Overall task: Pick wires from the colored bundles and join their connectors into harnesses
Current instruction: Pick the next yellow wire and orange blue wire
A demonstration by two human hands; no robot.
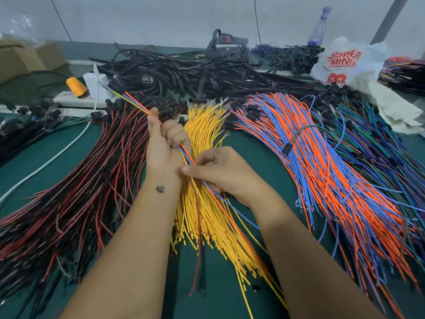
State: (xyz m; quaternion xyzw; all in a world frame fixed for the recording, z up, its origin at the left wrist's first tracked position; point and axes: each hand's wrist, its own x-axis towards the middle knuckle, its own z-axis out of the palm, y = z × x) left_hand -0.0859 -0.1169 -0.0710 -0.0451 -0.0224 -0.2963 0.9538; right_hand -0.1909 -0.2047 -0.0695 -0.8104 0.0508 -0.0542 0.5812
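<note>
A person is sitting at a green work table (230,295), seen from their own head looking down at both bare forearms. The left hand (164,143) is gripping a thin set of picked wires (135,103), fingers curled round them, with the thumb lying straight along them. These wires (orange, blue, yellow and a darker one) are running up and to the left, ending in a small black connector (114,85) with a clear tip. Below the fist the same wires are trailing down toward the viewer. The right hand (220,171) is pinching those trailing wires just beneath the left hand, thumb and curled fingers closing on them.

Beneath the hands a yellow bundle (207,125) is fanning across the table. A red and black bundle (87,180) is lying to the left, an orange and blue bundle (322,157) to the right, and a darker green and blue bundle (379,139) at the far right. Behind them, a heap of black harnesses (195,72) is filling the back of the table.

The step in hand appears to be gathering and straightening one harness's wires. The next move likely calls for sliding the right hand down to align the loose ends, without catching strands of the yellow pile underneath.
</note>
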